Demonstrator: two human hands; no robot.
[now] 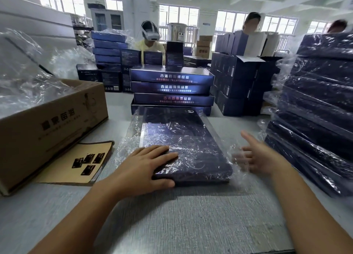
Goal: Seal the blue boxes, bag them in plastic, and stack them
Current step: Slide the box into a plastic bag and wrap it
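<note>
the fingers [164, 152] of the left hand [145, 167] lay straight and close together, pressed flat on the near left corner of the blue box [187, 139], with the thumb along its near edge. they pinned the box and gripped nothing. the right hand [261, 156], just right of the box, was spread wide and held nothing. its fingertips were blurred at the loose film of the plastic bag [131, 137], and whether they touched it could not be told.

the box lay flat on the grey table [191, 215] with the bag over most of it, slack bulging on both sides and the near end seemingly uncovered. the step looked like finishing the bagging. it would go best with the left palm kept down as an anchor and the slack drawn evenly toward the near end, so no corner tore the film.

the bagged stack [315, 110] stood right of the box and the unbagged stack [172, 87] behind it. a cardboard carton [53, 120] and a sticker sheet [84, 162] lay to its left.
</note>
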